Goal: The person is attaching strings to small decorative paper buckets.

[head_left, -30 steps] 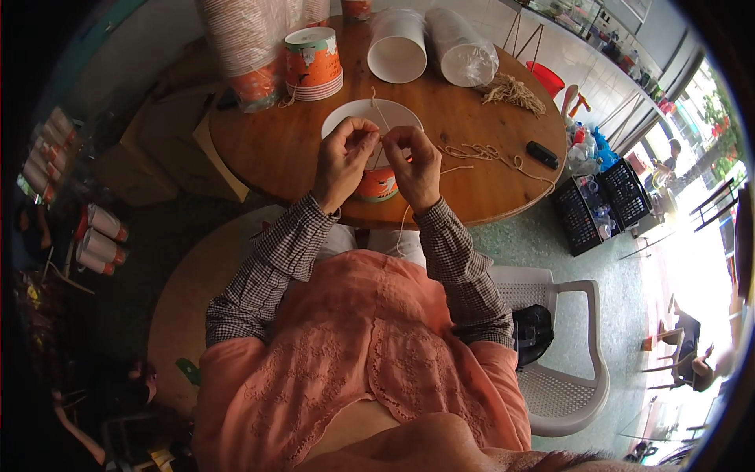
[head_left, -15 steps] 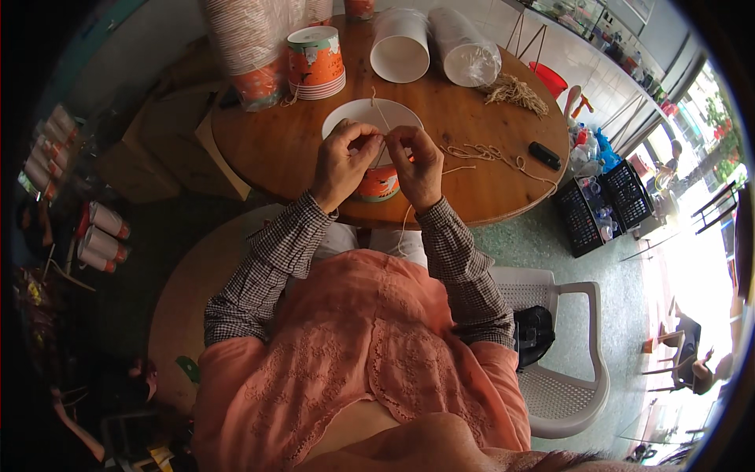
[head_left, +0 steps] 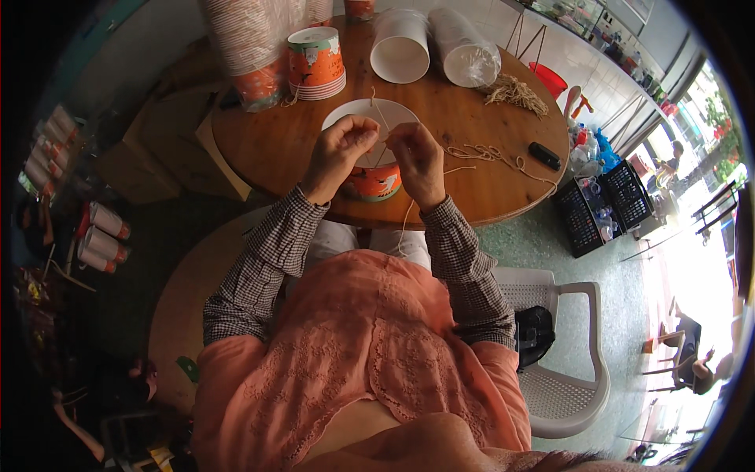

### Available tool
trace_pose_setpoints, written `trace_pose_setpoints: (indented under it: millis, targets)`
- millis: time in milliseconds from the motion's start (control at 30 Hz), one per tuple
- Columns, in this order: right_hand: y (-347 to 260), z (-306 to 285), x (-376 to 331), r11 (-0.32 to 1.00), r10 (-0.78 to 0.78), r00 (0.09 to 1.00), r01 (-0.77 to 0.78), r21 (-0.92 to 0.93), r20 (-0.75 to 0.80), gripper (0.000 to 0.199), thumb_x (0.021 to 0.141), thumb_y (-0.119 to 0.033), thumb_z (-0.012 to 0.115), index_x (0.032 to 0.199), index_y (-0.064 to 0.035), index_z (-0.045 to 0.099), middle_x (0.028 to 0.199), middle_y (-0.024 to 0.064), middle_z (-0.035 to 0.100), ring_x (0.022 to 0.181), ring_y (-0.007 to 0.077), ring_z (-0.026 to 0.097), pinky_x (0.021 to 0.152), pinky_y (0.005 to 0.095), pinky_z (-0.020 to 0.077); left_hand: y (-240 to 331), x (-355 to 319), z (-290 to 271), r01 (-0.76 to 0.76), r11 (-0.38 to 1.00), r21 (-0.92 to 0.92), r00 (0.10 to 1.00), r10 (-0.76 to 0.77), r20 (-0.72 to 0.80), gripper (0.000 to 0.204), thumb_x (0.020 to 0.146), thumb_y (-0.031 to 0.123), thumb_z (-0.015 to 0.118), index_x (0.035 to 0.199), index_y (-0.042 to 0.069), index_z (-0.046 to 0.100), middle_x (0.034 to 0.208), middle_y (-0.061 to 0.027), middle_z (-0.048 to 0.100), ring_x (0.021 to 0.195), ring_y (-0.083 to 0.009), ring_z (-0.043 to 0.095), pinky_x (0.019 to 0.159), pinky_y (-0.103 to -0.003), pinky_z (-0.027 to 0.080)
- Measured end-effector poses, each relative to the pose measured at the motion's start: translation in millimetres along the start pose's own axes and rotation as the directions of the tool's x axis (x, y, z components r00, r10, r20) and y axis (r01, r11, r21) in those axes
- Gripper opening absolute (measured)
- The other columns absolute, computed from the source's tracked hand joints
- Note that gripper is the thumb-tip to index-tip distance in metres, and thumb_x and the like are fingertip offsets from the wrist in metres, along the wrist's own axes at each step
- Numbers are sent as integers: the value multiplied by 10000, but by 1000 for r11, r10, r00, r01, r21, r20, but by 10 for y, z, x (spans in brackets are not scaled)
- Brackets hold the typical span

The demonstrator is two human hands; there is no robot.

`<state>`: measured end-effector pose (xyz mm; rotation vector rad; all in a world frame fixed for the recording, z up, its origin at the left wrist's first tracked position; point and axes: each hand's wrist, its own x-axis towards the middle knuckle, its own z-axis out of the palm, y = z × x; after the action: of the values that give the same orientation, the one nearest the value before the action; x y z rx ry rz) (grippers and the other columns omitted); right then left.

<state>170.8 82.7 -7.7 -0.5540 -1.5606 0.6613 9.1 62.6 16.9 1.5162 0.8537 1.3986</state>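
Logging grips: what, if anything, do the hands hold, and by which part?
Left hand and right hand seem to pinch string above the bucket; where along its length is unclear.

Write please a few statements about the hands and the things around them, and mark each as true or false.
1. The left hand and right hand are over the orange-sided tub. True.
2. All the string is on the floor. False: a string bundle lies on the table.
3. A black crate stands right of the table. True.
4. The nearest seat is red. False: the chair is pale grey.
5. A small black object lies on the table's right part. True.
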Motion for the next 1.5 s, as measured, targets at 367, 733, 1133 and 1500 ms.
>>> trace_pose_setpoints:
  millis: [367, 733, 1133, 1500]
  targets:
    - [-20, 0, -14, 1000, -4, 1000, 4, -17, 17, 42, 877, -9, 585, 916, -8, 569, 838, 46, 623, 764, 112, 597, 715, 249, 485, -18, -9, 4, -75, 991, 109, 997, 78, -23, 147, 896, 114, 628, 965, -15, 646, 800, -4, 642, 736, -66, 596, 676, -210, 492]
    - [-89, 32, -39, 998, 31, 999, -32, -50, -16, 46, 864, -2, 580, 906, -9, 562, 824, 62, 619, 722, 133, 577, 684, 259, 479, 46, 10, -27, -13, 990, 138, 992, -5, 128, 147, 924, 135, 582, 959, 1, 631, 842, 22, 611, 751, -43, 532, 666, -198, 456]
    - [-94, 57, -90, 981, -81, 995, 70, -178, -55, 83, 841, 14, 592, 911, -16, 560, 838, 72, 628, 737, 170, 592, 707, 277, 484, 27, 25, -8, 3, 983, 182, 997, -16, 71, 133, 920, 127, 601, 986, 15, 626, 862, 18, 641, 709, -18, 525, 595, -175, 426]
    - [-73, 59, -123, 977, -110, 990, 92, -192, -84, 96, 832, 31, 593, 909, -15, 559, 846, 71, 614, 745, 177, 588, 707, 277, 483, 0, 32, 50, 5, 997, 78, 998, 1, -68, 106, 895, 87, 625, 965, 7, 627, 857, -8, 660, 740, -45, 592, 612, -188, 466]
